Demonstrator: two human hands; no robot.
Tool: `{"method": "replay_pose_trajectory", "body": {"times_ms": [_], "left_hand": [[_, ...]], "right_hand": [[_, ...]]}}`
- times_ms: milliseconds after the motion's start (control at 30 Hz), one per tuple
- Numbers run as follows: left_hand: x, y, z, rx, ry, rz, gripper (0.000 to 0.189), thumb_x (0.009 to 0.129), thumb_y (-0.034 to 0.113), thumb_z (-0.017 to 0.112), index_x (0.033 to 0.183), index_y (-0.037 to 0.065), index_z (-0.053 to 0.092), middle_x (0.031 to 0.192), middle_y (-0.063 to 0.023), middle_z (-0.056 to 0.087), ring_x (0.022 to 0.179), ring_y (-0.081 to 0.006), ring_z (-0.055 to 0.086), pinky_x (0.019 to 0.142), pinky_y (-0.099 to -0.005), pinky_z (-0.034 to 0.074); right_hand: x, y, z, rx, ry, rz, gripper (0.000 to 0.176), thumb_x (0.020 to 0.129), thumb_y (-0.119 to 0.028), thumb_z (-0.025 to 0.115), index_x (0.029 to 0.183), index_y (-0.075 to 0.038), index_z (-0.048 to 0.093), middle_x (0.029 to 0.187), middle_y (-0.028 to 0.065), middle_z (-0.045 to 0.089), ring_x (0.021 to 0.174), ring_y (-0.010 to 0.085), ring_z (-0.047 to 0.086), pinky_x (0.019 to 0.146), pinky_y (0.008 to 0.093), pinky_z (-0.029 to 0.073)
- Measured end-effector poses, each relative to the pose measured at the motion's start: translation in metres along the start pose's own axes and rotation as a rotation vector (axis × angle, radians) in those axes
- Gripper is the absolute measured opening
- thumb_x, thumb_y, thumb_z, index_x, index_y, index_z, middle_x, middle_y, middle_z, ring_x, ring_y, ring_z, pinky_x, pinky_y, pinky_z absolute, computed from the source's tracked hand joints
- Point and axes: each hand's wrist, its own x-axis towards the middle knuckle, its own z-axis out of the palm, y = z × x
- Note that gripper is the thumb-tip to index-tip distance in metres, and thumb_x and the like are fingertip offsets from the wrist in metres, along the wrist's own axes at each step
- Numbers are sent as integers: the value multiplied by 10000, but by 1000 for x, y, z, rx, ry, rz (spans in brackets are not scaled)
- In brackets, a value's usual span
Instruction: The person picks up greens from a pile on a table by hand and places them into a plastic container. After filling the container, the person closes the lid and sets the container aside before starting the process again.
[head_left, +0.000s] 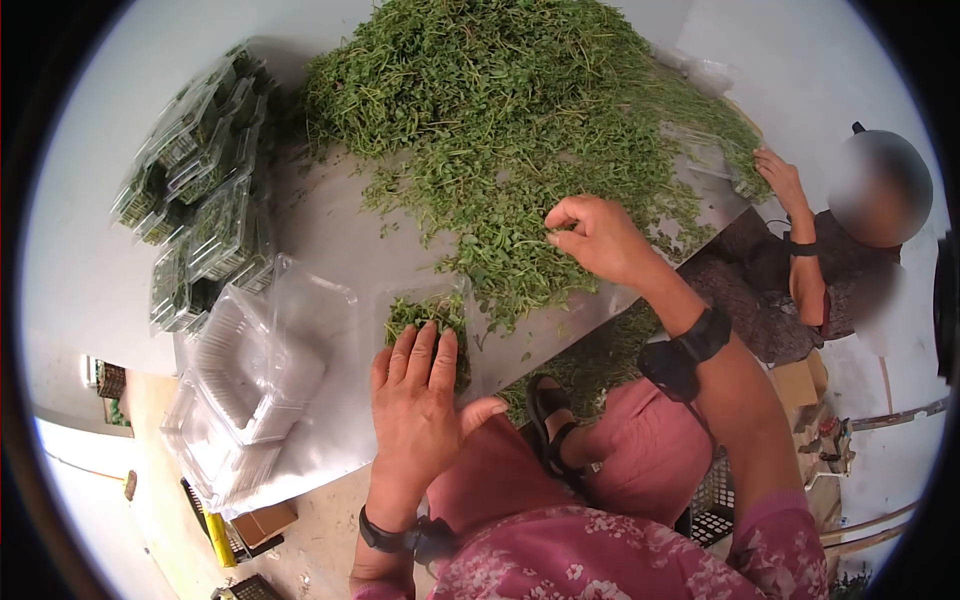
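Observation:
My left hand (415,400) lies flat, fingers stretched out, on leafy greens (425,310) inside an open clear plastic box at the near edge of the metal table. Its palm hides much of that box. Over the near part of the big heap of greens (490,90), my right hand (598,240) has its thumb and forefinger bent together in a pinch, with a pale stem at the fingertips. The box's clear lid (315,310) stands folded back on the left.
Stacked empty clear boxes (235,390) stand on the table's near left. Behind them rise filled, closed boxes (205,180). At right, a seated co-worker's hand (783,180) touches greens at the table edge. Crates and cardboard lie on the floor.

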Motion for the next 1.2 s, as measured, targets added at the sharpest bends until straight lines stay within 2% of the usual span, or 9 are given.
{"method": "replay_pose_trajectory", "body": {"times_ms": [167, 367, 467, 567, 667, 800, 1000, 1100, 1200], "left_hand": [[1, -3, 0, -38, 11, 42, 834, 783, 667, 602, 1192, -59, 595, 1258, -233, 584, 1188, -415, 520, 982, -515, 383], [-2, -5, 3, -43, 22, 54, 832, 768, 690, 604, 1162, -43, 614, 1256, -216, 594, 1201, -403, 521, 990, -515, 385], [-5, -8, 5, -43, 32, 63, 836, 758, 707, 605, 1152, -30, 620, 1260, -202, 597, 1212, -395, 524, 1001, -511, 386], [-7, -9, 6, -72, 49, 70, 822, 755, 700, 616, 1139, -27, 627, 1250, -195, 606, 1208, -389, 532, 1003, -509, 389], [-5, -10, 3, -103, 62, 77, 782, 757, 669, 629, 1105, -31, 636, 1216, -199, 623, 1195, -384, 545, 984, -510, 399], [-4, -11, 4, -118, 69, 88, 769, 748, 661, 639, 1083, -31, 639, 1194, -198, 633, 1176, -381, 558, 970, -507, 412], [-6, -13, 6, -105, 83, 92, 765, 733, 667, 644, 1075, -17, 643, 1192, -187, 636, 1157, -370, 572, 964, -501, 422], [-8, -13, 7, -103, 74, 72, 764, 755, 693, 612, 1081, 3, 647, 1233, -161, 625, 1195, -357, 556, 981, -487, 410], [-7, -13, 5, -103, 70, 73, 763, 751, 680, 627, 1100, 2, 639, 1245, -161, 616, 1203, -351, 549, 985, -485, 410]], "right_hand": [[-2, 6, 11, -52, 21, -98, 264, 850, -147, 703, 1061, -9, 626, 982, 173, 595, 907, 373, 605, 768, 465, 482], [2, 1, 29, -263, 10, -53, 167, 871, -113, 691, 967, -2, 612, 889, 134, 545, 849, 315, 567, 768, 426, 447], [11, -2, 18, -290, -20, -93, 125, 874, -97, 680, 914, -7, 603, 831, 103, 567, 772, 247, 577, 693, 387, 457], [12, -16, -5, -53, 48, -16, 99, 885, -79, 665, 889, -5, 598, 750, 47, 586, 670, 147, 556, 590, 327, 446], [21, -6, -13, 35, 163, 72, 111, 864, -65, 682, 836, 2, 598, 691, 75, 637, 601, 143, 572, 558, 344, 460], [25, 6, -1, 58, 128, 31, 164, 887, -76, 667, 995, 36, 615, 768, 37, 638, 634, 106, 567, 579, 280, 465], [38, 17, 19, -130, -15, -34, 156, 857, -63, 678, 984, 14, 628, 816, 112, 644, 667, 197, 596, 634, 330, 478], [43, 10, 12, -196, 88, -130, 82, 862, -46, 673, 903, 7, 627, 819, 151, 645, 728, 254, 619, 657, 421, 482], [43, -5, 6, -124, 196, -153, 75, 860, -40, 669, 852, -3, 605, 746, 125, 613, 647, 237, 581, 609, 403, 463]]}}
